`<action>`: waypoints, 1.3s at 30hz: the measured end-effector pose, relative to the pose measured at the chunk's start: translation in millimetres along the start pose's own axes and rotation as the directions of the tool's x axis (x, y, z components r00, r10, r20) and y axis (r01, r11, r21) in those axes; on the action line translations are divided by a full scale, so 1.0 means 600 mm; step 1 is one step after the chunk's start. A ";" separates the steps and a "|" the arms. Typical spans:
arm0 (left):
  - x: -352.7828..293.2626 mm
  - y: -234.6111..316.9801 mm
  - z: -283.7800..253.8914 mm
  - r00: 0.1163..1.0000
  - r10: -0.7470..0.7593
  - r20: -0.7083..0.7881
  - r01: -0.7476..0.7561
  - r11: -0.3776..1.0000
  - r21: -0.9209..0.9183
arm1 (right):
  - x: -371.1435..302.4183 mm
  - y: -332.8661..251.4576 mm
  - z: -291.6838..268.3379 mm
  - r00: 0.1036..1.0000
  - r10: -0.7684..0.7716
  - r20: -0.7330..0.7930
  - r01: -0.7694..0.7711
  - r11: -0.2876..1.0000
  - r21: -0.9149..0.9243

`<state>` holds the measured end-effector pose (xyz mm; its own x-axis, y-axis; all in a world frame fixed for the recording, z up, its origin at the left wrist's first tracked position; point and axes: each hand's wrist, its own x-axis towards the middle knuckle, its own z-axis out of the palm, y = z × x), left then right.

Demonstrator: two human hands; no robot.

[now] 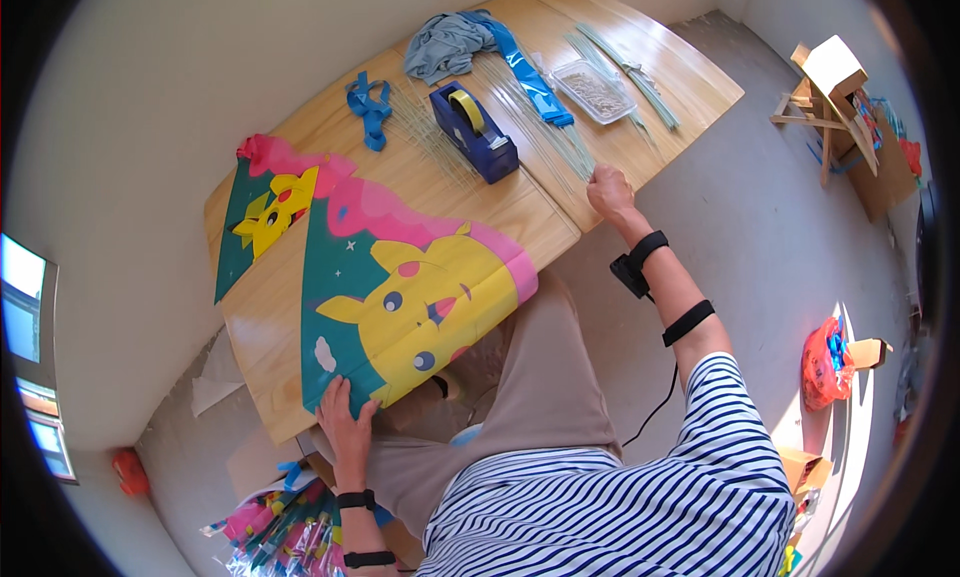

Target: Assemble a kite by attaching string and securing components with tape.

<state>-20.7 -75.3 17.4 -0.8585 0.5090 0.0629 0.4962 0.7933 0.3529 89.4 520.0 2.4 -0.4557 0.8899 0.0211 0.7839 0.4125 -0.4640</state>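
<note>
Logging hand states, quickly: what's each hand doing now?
Left hand: open, resting on the lower-left corner of the cartoon-printed sheet.
Right hand: closed, at the ends of the thin rods; cannot tell whether it grips any.

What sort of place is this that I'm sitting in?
Probably a small craft workroom, though a home corner is possible. The wooden table holds a large printed sheet, a blue tape dispenser and many thin pale rods.

Looked like small makeshift workshop: wooden tabletop (265,352) carried tape dispenser (490,155), thin rods (643,85) toward right corner; wrapped printed pieces (285,527) bunched below front left corner; floor (705,202) was plain grey.
</note>
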 end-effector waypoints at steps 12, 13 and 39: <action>0.004 -0.010 -0.006 0.989 0.041 -0.143 -0.050 0.997 -0.056 | -0.227 -0.102 -0.031 0.637 -0.771 -0.018 0.765 0.629 0.140; 0.007 -0.005 -0.012 0.985 0.048 -0.164 -0.057 0.997 -0.054 | -0.249 -0.119 -0.020 0.575 -0.818 0.027 0.807 0.572 0.147; 0.115 0.039 0.062 0.963 0.175 -0.207 -0.211 0.962 -0.171 | -0.292 -0.223 0.101 0.160 -0.968 0.193 0.974 0.187 0.128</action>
<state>-63.6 -9.3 -4.8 -0.7665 0.5595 0.3153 0.6368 0.5984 0.4862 39.0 297.0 6.9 -0.9133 -0.2946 0.2813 -0.3518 0.9187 -0.1798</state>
